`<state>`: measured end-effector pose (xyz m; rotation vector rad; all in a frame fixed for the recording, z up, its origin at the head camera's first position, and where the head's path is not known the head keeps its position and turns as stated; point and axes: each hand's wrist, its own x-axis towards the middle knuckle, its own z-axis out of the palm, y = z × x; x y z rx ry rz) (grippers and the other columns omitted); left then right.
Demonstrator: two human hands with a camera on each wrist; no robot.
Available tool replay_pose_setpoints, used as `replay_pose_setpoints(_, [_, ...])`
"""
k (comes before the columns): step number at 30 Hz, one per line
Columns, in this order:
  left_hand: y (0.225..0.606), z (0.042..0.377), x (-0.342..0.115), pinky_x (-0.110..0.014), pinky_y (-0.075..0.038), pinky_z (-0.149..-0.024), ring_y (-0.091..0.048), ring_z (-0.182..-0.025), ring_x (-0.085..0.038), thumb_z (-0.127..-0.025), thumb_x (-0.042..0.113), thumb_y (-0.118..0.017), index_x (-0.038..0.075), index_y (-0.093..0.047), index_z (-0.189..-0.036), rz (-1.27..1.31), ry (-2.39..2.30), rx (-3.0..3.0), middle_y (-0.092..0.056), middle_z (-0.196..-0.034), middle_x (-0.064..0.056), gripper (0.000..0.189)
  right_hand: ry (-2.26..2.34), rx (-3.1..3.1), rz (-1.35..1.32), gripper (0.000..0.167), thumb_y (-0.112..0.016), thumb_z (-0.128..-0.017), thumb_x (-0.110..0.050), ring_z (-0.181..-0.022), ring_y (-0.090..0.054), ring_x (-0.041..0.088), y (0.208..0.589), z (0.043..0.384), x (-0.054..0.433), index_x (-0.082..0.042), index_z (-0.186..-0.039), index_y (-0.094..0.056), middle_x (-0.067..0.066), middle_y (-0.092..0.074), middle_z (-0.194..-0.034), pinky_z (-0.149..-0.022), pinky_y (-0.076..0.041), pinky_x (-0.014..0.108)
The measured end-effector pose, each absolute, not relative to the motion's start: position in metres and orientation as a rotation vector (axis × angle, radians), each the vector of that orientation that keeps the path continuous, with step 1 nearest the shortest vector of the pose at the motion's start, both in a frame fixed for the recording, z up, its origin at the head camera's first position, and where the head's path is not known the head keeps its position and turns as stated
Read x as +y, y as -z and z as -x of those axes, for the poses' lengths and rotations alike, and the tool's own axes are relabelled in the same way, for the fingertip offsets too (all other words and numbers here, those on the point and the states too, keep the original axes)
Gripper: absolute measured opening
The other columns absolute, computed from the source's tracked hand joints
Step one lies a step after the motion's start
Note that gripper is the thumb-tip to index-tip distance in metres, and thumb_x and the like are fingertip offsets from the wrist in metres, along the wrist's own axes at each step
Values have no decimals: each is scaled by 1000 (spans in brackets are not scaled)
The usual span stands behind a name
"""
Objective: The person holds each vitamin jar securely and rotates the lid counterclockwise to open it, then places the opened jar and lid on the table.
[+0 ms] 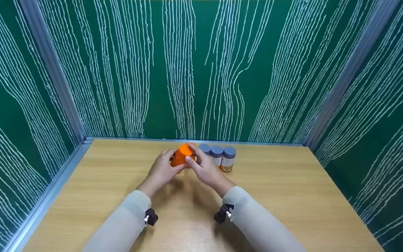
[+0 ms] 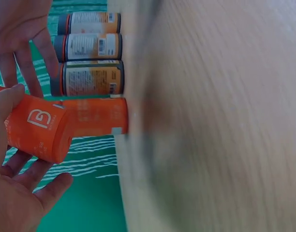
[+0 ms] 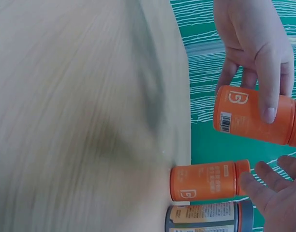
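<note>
My left hand [image 1: 163,166] grips an orange bottle [image 3: 249,116] with a white logo, its thumb on one side and fingers on the other. The bottle is held up off the table and tilted in the head view. A second orange bottle [image 3: 203,182] stands on the table, partly behind the held one in the left wrist view. My right hand [image 1: 206,170] has its fingers spread, the fingertips right by the standing bottle's lid in the right wrist view. To the right stand three grey-lidded bottles [image 1: 228,159] in a row.
The wooden table [image 1: 275,203] ends at a grey metal rail [image 1: 257,142] just behind the bottles. Green panels [image 1: 157,105] with white wavy lines rise at the back and both sides. Dark wrist mounts [image 1: 151,217] sit below both sleeves.
</note>
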<state>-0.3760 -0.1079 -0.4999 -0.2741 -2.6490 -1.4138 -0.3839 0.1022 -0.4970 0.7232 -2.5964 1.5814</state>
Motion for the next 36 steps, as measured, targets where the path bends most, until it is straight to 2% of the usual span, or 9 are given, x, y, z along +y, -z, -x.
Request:
replay_pose_setpoints(7, [490, 367, -100, -50, -61, -117, -69, -136, -29, -99, 31, -92, 17, -65, -158, 352, 1284, -2663, -65, -148, -6, 67, -1596, -2575, -695, 75, -59, -114, -61, -153, -63, 33, 488, 381, 114, -27, -178, -38, 9, -57, -172, -123, -56, 51])
replay_pose_setpoints(14, [485, 360, -96, -48, -65, -111, -71, -131, -29, -98, 30, -93, 20, -68, -158, 378, 1237, -2659, -64, -146, -5, 66, -1594, -2551, -677, 72, -65, -113, -58, -139, -69, 27, 483, 377, 117, -29, -175, -43, 3, -61, -167, -115, -63, 45])
replay_pose_setpoints(18, [483, 358, -94, -46, -66, -109, -69, -125, -26, -99, 31, -92, 20, -66, -161, 401, 1221, -2672, -62, -139, -5, 68, -1542, -2554, -678, 68, -71, -112, -52, -133, -70, 25, 481, 375, 119, -27, -171, -50, 2, -64, -163, -113, -65, 43])
replay_pose_setpoints(24, [482, 357, -91, -46, -67, -109, -66, -118, -26, -98, 26, -93, 14, -66, -160, 469, 1134, -2682, -62, -129, -10, 68, -1447, -2543, -679, 69, -80, -108, -42, -129, -74, 29, 480, 372, 122, -17, -168, -55, 9, -69, -156, -112, -65, 46])
replay_pose_setpoints(31, [481, 356, -85, -44, -66, -109, -66, -118, -24, -95, 25, -95, 14, -71, -155, 470, 1086, -2693, -64, -128, -7, 66, -1441, -2570, -670, 71, -84, -106, -33, -120, -73, 29, 479, 372, 126, -15, -167, -54, 11, -71, -152, -107, -68, 47])
replay_pose_setpoints(36, [479, 353, -81, -45, -66, -111, -66, -122, -26, -94, 25, -96, 13, -76, -149, 482, 1096, -2688, -66, -134, -7, 60, -1434, -2591, -655, 66, -86, -104, -31, -115, -73, 29, 480, 371, 131, -11, -161, -61, 13, -73, -144, -106, -68, 46])
